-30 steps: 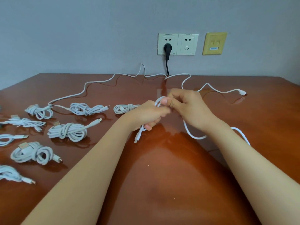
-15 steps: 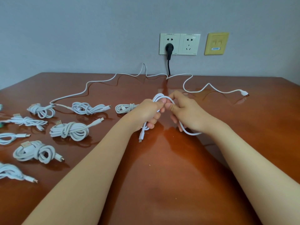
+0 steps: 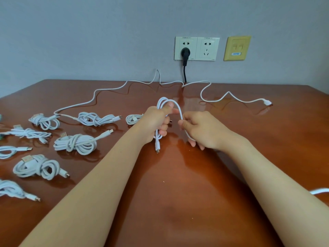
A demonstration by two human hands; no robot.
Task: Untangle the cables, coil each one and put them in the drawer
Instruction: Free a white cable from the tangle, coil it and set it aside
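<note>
A thin white charging cable [image 3: 178,106] is held above the middle of a glossy reddish-brown wooden surface [image 3: 178,184]. Several of its loops are gripped in the curled left hand [image 3: 156,120], where the strands are hidden, so the number of turns cannot be counted. A short tail with a small connector [image 3: 157,147] is seen hanging below that hand, just above the surface. From the top of the left hand one strand arches to the right and is pinched between thumb and forefinger of the right hand [image 3: 204,131], just beside the left. Beyond that pinch the strand is covered by the right hand and forearm. A short white strand [image 3: 320,190] is cut off at the right edge; whether it belongs to the held cable cannot be told. A small white coil [image 3: 133,119] is partly hidden behind the left hand. Knotted white cable bundles [image 3: 75,144] are laid out on the left, those at the left edge being cut off. A long loose white cable [image 3: 99,90] is spread along the far side. On the wall, a black plug [image 3: 185,52] is seated in a white double socket [image 3: 207,49], beside a yellow wall plate [image 3: 237,48].
</note>
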